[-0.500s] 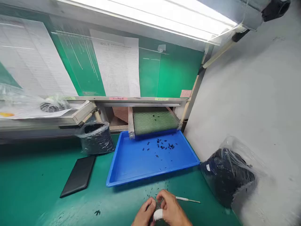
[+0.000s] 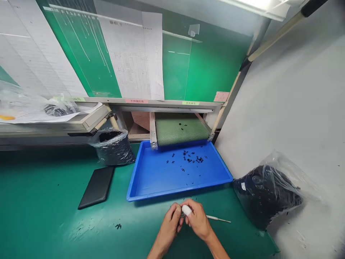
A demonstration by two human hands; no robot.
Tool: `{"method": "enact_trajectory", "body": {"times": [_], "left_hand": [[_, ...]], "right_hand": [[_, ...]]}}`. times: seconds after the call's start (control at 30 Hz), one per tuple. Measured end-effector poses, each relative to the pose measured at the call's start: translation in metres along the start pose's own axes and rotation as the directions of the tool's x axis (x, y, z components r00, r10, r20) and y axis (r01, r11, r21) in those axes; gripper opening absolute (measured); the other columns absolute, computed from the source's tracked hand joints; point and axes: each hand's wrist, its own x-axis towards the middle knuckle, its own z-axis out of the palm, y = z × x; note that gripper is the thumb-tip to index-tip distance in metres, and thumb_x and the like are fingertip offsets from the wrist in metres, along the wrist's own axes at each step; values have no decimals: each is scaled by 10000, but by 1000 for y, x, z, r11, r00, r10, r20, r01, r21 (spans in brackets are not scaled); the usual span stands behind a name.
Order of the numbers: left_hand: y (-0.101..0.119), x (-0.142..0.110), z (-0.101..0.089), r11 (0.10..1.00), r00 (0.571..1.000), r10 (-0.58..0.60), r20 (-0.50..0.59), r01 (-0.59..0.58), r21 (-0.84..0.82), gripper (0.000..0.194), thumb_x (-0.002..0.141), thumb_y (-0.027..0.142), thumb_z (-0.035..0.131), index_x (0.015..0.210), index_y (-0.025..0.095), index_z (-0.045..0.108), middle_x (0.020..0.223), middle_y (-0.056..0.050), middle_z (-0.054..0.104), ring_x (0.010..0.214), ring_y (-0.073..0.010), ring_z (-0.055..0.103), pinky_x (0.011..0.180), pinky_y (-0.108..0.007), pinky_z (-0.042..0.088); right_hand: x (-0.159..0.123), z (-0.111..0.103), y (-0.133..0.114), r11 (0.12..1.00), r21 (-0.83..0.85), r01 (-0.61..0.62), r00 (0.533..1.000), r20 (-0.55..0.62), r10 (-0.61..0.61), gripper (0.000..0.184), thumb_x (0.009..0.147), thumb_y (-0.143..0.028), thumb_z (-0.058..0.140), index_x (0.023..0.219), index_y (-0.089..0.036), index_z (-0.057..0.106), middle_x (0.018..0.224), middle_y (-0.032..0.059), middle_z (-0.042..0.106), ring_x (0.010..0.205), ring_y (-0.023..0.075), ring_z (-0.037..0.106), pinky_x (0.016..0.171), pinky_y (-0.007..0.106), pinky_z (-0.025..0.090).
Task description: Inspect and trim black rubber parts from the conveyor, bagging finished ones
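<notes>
You have a small part [image 2: 182, 214] pinched between your two hands, low in the view and just in front of the near rim of the blue tray [image 2: 161, 194]. What shows of it is a little roundish bit, greyish and dark; your fingers hide most of it, so you cannot tell its full outline. Your left hand [image 2: 170, 222] has its fingers drawn narrow, thumb and forefinger closed on the part from the left. Your right hand [image 2: 199, 221] meets it from the other side, fingers curled in close, with a white cover [image 2: 186, 210] on one of them, right against the part. Just beside your right hand, a white stick [image 2: 219, 218] with a thin tip lies on the green tabletop [image 2: 140, 237]. Small black pieces [image 2: 199, 159], several of them spiky and branched, are scattered in the tray, and a loose black clump [image 2: 118, 226] of similar look lies on the tabletop to your left. Beyond it are a flat black case [image 2: 97, 187] and an open clear bag [image 2: 114, 149] with dark contents. A green ribbed belt [image 2: 180, 131] ends over the tray's far side, and a bulky bag [image 2: 266, 194] of black stuff leans by the wall on your right.
</notes>
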Motion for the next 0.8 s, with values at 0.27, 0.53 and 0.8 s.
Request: {"method": "enact_trajectory", "body": {"times": [0.27, 0.53, 0.8], "left_hand": [[29, 20, 2, 924, 997, -62, -55, 37, -381, 354, 768, 518, 604, 846, 192, 491, 569, 66, 467, 423, -36, 360, 374, -142, 105], [29, 39, -4, 603, 993, -107, -48, 26, -797, 222, 753, 291, 672, 904, 150, 589, 578, 60, 430, 432, -28, 349, 324, -113, 163], [34, 54, 11, 358, 990, -115, -86, -39, -933, 75, 759, 216, 623, 728, 149, 609, 764, -12, 561, 697, -107, 554, 745, -296, 518]], "right_hand": [[57, -51, -15, 976, -206, 64, 981, -165, -100, 259, 817, -258, 416, 1032, -206, 551, 608, -46, 573, 464, 96, 503, 492, 215, 391], [94, -63, -13, 845, -520, 126, 981, -60, -183, 297, 805, -174, 407, 1020, -230, 605, 725, 21, 645, 662, 169, 577, 629, 272, 401], [51, -8, -4, 950, 307, -53, 938, -312, 153, 290, 790, -402, 560, 963, -185, 646, 1012, 83, 684, 979, 223, 604, 876, 358, 467]]}}
